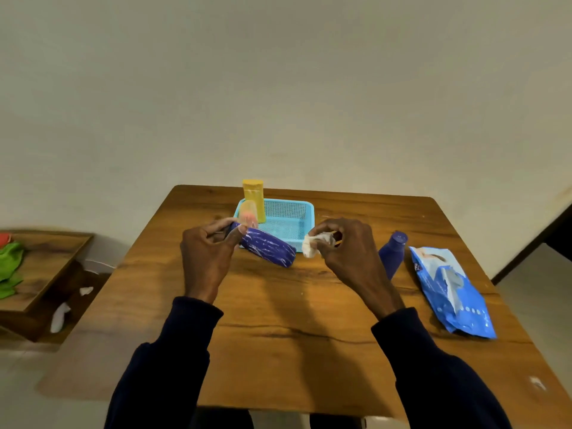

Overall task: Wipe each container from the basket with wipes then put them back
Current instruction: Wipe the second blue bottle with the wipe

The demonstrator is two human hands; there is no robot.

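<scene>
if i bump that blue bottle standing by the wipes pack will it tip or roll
The blue bottle stands upright, tall and narrow, so a sideways bump would probably tip it. Its body looks round, so once down it may roll on the smooth table. It looks like rigid plastic, likely not fragile.

No legible text: white print on the purple bottle [266,247] and wipes pack [452,289] too blurred

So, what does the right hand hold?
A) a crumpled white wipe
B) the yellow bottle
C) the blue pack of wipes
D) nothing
A: the right hand pinches a crumpled white wipe, while the left hand grips the purple bottle.
</scene>
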